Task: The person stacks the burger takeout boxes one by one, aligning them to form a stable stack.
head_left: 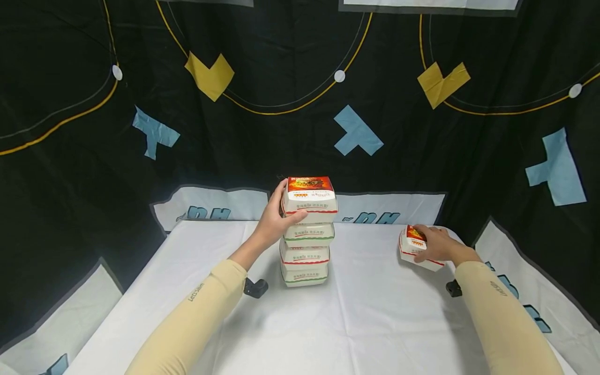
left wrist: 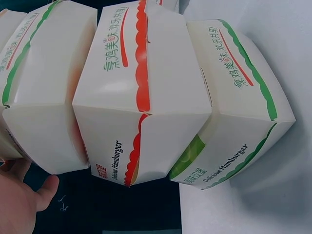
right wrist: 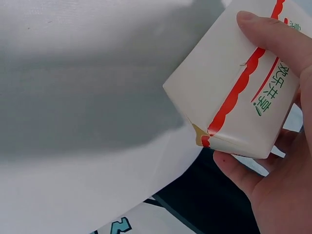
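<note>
Several cardboard hamburger boxes stand stacked in a slightly uneven column at the middle of the table, red-trimmed and green-trimmed ones alternating. My left hand [head_left: 273, 222] grips the topmost hamburger box [head_left: 310, 200], which has a burger picture on its lid; the thumb lies across its front, the fingers at its left side. Under it come a green-trimmed box [left wrist: 44, 92], a red-trimmed box [left wrist: 141, 92] and a green-trimmed bottom box [head_left: 307, 275]. Off to the right, my right hand [head_left: 439, 246] holds another red-trimmed hamburger box [right wrist: 234, 87] between thumb and fingers, at the table's right side.
A white cloth covers the table [head_left: 375, 312]. Behind it hangs a black curtain [head_left: 272, 146] with yellow and blue paper shapes. White lettered strips [head_left: 394, 208] run along the back and sides. A dark wrist-camera mount [head_left: 255, 288] shows under the left wrist.
</note>
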The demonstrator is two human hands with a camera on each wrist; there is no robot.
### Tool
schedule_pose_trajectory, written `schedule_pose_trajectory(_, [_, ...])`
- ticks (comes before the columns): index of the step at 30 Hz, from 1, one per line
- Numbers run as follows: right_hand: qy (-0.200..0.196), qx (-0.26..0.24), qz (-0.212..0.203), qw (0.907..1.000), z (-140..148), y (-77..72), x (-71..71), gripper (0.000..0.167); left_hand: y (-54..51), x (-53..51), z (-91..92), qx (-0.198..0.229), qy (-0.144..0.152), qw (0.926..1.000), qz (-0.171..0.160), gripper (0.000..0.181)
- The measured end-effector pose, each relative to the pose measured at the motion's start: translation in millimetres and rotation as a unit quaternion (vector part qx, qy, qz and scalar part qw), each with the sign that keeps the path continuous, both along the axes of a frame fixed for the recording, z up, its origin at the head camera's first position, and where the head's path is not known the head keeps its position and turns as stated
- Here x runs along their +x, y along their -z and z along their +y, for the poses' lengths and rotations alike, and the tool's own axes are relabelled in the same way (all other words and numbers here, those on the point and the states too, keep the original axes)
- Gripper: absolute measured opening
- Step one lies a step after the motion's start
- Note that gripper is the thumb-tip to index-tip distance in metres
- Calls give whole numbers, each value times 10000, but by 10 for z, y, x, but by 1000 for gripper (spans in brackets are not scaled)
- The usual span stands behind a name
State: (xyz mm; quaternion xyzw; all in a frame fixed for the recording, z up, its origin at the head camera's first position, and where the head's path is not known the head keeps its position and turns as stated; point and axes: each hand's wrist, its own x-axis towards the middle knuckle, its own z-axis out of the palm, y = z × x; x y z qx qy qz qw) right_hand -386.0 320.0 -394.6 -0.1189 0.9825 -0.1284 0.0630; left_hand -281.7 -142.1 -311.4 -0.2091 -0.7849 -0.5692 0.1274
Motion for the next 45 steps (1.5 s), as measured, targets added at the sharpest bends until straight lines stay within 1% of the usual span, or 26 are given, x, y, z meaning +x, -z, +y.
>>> schedule_pose_trajectory(2, [-53,1,25,10000,-14,-33,6,104,3,-7,-4,-15,-14,10000,-16,92])
schedule_pose_trajectory(4, [-84,5,34,10000,-24,-64,5,103,54,-76,-21,-18,-36,10000,-42,93])
schedule_pose_trajectory(9, [-155,58,55,9998,-41,-133,-15,102,232,-279,-66,56,-57,10000,-19,95])
schedule_pose_trajectory(11, [-165,67,41,9998,-48,-149,-24,102,264,-307,-72,90,-59,9999,16,95])
schedule_pose_trajectory(15, [-186,71,36,9998,-56,-172,-37,102,284,-315,-75,142,-68,9999,70,94])
schedule_pose_trajectory(20, [-294,-3,24,9996,-95,-243,-22,102,283,-289,-67,160,-92,9998,82,94])
schedule_pose_trajectory(28, [-405,-76,52,9991,-220,-429,31,100,279,-285,-66,185,-65,9997,143,93])
schedule_pose_trajectory(39, [-710,-45,281,9971,-404,-701,57,98,272,-301,-67,224,17,9996,150,92])
schedule_pose_trajectory(45, [-893,-37,448,9950,-535,-849,58,97,283,-316,-81,326,110,9993,147,92])
